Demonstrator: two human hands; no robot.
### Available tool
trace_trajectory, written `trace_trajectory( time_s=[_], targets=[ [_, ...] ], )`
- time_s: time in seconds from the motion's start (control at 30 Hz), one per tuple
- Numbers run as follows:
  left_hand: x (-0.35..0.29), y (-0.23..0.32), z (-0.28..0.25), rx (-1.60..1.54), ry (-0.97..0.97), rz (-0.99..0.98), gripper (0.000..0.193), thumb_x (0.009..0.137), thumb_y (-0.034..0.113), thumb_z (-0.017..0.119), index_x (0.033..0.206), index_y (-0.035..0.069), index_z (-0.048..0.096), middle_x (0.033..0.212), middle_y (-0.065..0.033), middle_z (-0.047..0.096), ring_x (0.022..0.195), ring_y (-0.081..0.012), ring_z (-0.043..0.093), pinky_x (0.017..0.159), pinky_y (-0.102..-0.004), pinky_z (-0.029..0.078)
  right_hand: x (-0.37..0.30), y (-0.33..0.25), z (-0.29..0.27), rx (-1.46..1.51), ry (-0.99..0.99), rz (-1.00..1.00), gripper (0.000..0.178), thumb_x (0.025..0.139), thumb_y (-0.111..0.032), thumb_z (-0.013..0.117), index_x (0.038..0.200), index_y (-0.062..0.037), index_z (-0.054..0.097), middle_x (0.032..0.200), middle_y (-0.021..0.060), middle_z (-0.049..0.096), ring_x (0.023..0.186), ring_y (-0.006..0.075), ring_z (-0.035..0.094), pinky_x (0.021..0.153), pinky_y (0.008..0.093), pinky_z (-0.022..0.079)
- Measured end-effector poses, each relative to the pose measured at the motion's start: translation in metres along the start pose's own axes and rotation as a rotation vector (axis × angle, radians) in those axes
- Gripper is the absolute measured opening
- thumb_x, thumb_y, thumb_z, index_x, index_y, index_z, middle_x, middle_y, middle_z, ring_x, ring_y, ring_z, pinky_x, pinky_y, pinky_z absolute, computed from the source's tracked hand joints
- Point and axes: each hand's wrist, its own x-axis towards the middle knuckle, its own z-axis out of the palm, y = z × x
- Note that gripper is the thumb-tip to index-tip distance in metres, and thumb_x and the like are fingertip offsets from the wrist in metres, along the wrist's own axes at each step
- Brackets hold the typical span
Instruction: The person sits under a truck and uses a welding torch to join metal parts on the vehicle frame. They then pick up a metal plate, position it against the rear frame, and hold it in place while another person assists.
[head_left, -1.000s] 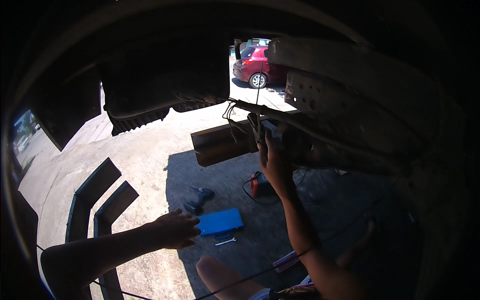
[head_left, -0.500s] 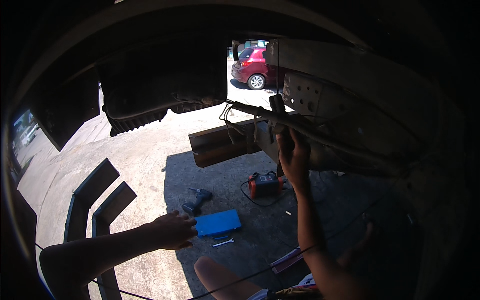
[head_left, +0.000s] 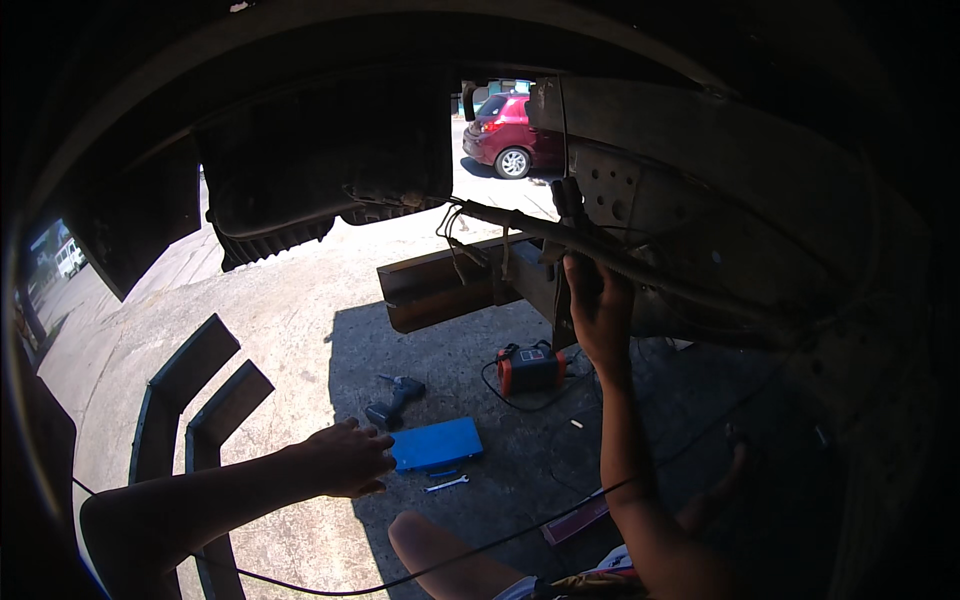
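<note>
Two bare hands are showing; the right hand (head_left: pixel 602 300) is holding a dark, tongs-like holder (head_left: pixel 568 203) in a narrow grip, and the holder is standing nearly upright, a thin dark rod (head_left: pixel 564 135) rising from its upper end; a thick, dark sheathed cable (head_left: pixel 520 222) is crossing just above the fingers; a rusty brown steel beam (head_left: pixel 440 290) is extending leftward nearby; below, a red-and-black boxy machine (head_left: pixel 535 370) is sitting on the grey concrete ground (head_left: pixel 300 330); the left hand (head_left: pixel 350 458) is hanging empty, its fingers loosely spread, overlapping a flat blue rectangular case (head_left: pixel 440 443), contact being impossible to tell; a dark pistol-shaped drill (head_left: pixel 400 395) and a silvery metal wrench (head_left: pixel 447 484) are lying near the case; farther off, a dark-red car (head_left: pixel 510 135) is standing in sunlight.
</note>
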Motion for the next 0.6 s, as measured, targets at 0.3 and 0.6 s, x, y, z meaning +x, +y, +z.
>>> trace_trajectory(
  time_s=[0.3,0.6],
  targets=[
    [-0.001,0.001,-0.004,0.008,-0.007,-0.004,0.040,0.097,0.044,0.063,0.116,0.010,0.066,0.119,-0.0116,0.059,0.116,-0.0289,0.059,0.096,-0.0474,0.051,-0.003,-0.007,-0.006,-0.090,-0.026,0.030,0.027,0.099,-0.017,0.066,0.119,0.0010,0.066,0.091,0.0081,0.067,0.081,0.0119,0.064,0.070,0.0278,0.049],
    [-0.001,0.000,-0.003,-0.007,-0.010,-0.017,0.040,0.097,0.044,0.063,0.116,0.009,0.066,0.120,-0.0117,0.059,0.118,-0.0291,0.058,0.098,-0.0481,0.051,-0.014,0.008,-0.002,-0.388,-0.072,-0.146,0.036,0.097,-0.016,0.069,0.126,0.0029,0.062,0.108,0.0237,0.069,0.101,0.0363,0.069,0.087,0.0417,0.052]
  ],
)
